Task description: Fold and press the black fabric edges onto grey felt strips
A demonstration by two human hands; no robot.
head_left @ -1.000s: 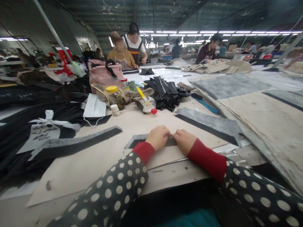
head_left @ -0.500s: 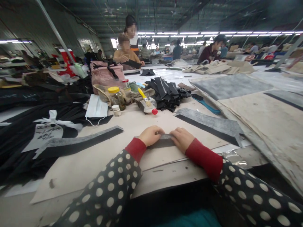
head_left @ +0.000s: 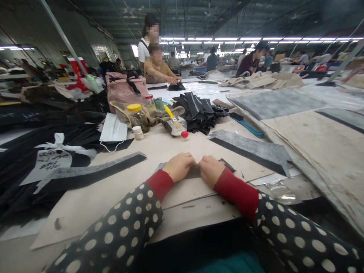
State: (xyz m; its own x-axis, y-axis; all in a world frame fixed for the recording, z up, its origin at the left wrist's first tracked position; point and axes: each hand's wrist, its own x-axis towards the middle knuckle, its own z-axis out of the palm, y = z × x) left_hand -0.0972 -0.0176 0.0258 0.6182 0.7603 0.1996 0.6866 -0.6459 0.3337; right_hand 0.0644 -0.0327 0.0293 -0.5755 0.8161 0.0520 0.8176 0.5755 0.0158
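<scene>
Nearest us, two hands in red cuffs and polka-dot sleeves meet over the desk (head_left: pixel 199 223). The left hand (head_left: pixel 179 167) and right hand (head_left: pixel 211 170) are both curled nearly closed, fingertips almost touching as they hold the far edge of a dark fabric strip (head_left: pixel 194 174). The strip lies flat beneath and between them, its ends showing past each hand. Left of the hands we see a grey-and-black fabric piece (head_left: pixel 96 173); to their right, another two-tone piece (head_left: pixel 251 151). Just beyond the hands sits a clear container with a red cap (head_left: pixel 182 131), a yellow-handled brush (head_left: pixel 172 114) on it. Beyond and left are a face mask (head_left: pixel 113 127) and a yellow-lidded jar (head_left: pixel 138 118); straight ahead, a heap of black strips (head_left: pixel 199 110). Farther off, a co-worker in a tan top (head_left: pixel 157 69) handles dark cloth (head_left: pixel 176 87).
</scene>
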